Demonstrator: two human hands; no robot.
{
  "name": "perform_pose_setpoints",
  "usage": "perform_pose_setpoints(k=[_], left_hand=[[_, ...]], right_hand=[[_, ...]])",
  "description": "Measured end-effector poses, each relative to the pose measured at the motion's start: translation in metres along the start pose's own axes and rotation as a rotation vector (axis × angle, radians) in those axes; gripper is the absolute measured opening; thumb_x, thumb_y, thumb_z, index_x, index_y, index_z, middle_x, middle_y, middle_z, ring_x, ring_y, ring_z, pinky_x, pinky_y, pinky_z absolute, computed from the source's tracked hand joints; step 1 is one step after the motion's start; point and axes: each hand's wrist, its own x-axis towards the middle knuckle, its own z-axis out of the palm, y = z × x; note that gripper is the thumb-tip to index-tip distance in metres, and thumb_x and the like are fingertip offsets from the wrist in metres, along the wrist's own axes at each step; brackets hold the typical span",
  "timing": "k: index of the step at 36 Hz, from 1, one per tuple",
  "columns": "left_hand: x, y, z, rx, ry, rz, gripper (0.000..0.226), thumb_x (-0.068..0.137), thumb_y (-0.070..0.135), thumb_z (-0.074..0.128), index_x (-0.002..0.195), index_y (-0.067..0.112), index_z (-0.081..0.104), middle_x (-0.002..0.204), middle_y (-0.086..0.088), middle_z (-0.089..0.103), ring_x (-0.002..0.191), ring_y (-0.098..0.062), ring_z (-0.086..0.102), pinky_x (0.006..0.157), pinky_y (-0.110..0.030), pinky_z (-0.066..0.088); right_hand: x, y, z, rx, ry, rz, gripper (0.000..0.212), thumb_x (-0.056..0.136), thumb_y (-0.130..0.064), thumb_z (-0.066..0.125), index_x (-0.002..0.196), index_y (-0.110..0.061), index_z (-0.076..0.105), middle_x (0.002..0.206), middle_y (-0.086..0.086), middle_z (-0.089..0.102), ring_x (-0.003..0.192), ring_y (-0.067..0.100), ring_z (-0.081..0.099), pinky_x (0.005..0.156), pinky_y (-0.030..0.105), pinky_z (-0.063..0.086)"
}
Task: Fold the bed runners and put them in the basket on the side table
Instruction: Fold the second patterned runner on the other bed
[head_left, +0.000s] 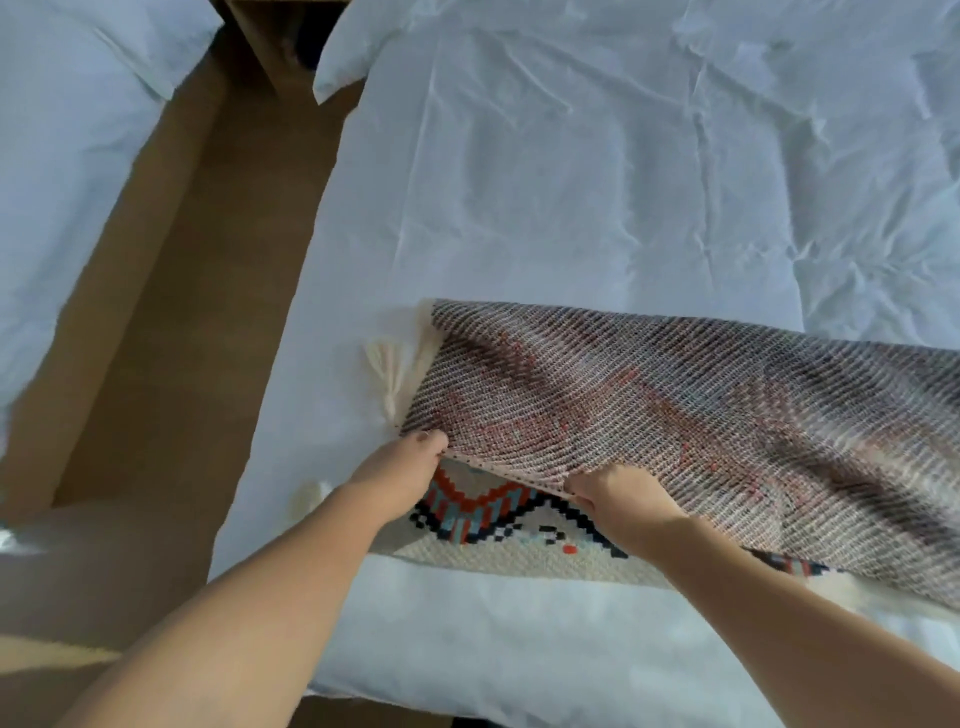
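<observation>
A woven bed runner (675, 415) lies across the near end of the white bed (571, 208). Its upper layer is turned over, showing the striped grey-pink underside. Below that, the patterned face in red, blue and black (493, 519) shows. Cream tassels (387, 369) hang from its left end. My left hand (400, 473) pinches the turned-over layer's near edge at its left corner. My right hand (618, 493) grips the same edge a little to the right. No basket or side table is clearly in view.
A second white bed (62, 156) stands at the left, across a strip of brown floor (182, 312). A pillow corner (337, 78) juts off the bed's far left. A brown piece of furniture (270, 36) sits between the beds at the top.
</observation>
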Motion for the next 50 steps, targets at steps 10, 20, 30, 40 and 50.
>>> perform_pose_setpoints(k=[10, 20, 30, 40, 50], left_hand=[[-0.062, -0.004, 0.03, 0.121, 0.166, -0.142, 0.004, 0.094, 0.014, 0.047, 0.093, 0.013, 0.05, 0.098, -0.006, 0.053, 0.089, -0.028, 0.055, 0.067, -0.038, 0.043], [-0.092, 0.0, 0.076, 0.072, 0.205, -0.231, 0.01, 0.096, 0.014, 0.047, 0.087, 0.01, 0.051, 0.092, -0.011, 0.057, 0.084, -0.033, 0.056, 0.066, -0.039, 0.04], [-0.077, 0.006, 0.087, 0.129, 0.314, -0.202, 0.027, 0.092, 0.031, 0.048, 0.112, 0.017, 0.059, 0.122, -0.005, 0.054, 0.114, -0.027, 0.046, 0.096, -0.041, 0.039], [0.005, 0.091, 0.098, 0.137, 0.161, -0.033, 0.067, 0.098, 0.045, 0.026, 0.152, 0.015, -0.001, 0.159, -0.011, -0.008, 0.146, -0.026, -0.01, 0.118, -0.043, -0.007], [0.053, 0.219, 0.132, 0.251, 0.139, 0.079, 0.074, 0.093, 0.054, 0.013, 0.15, 0.012, -0.008, 0.157, -0.015, -0.014, 0.145, -0.029, -0.016, 0.116, -0.048, -0.012]], right_hand=[[-0.019, -0.022, 0.012, -0.151, -0.078, -0.057, 0.023, 0.09, -0.006, 0.051, 0.074, -0.02, 0.042, 0.058, -0.006, 0.042, 0.061, 0.02, 0.05, 0.058, 0.03, 0.046], [-0.033, -0.037, 0.051, -0.232, -0.135, -0.124, 0.015, 0.092, -0.011, 0.042, 0.095, -0.018, 0.055, 0.083, 0.007, 0.06, 0.085, 0.028, 0.06, 0.066, 0.03, 0.033], [-0.024, -0.017, 0.093, -0.144, 0.159, -0.209, 0.019, 0.088, -0.033, 0.06, 0.088, -0.016, 0.07, 0.086, 0.007, 0.066, 0.08, 0.03, 0.064, 0.065, 0.037, 0.052], [-0.042, 0.064, 0.102, -0.091, 0.12, 0.188, 0.076, 0.09, -0.058, 0.001, 0.153, -0.016, 0.003, 0.16, 0.013, -0.007, 0.147, 0.033, -0.009, 0.119, 0.049, -0.004], [-0.127, 0.216, 0.124, 0.017, 0.163, 0.53, 0.094, 0.083, -0.071, -0.002, 0.153, -0.01, 0.014, 0.16, 0.014, 0.006, 0.148, 0.033, 0.002, 0.119, 0.049, -0.001]])
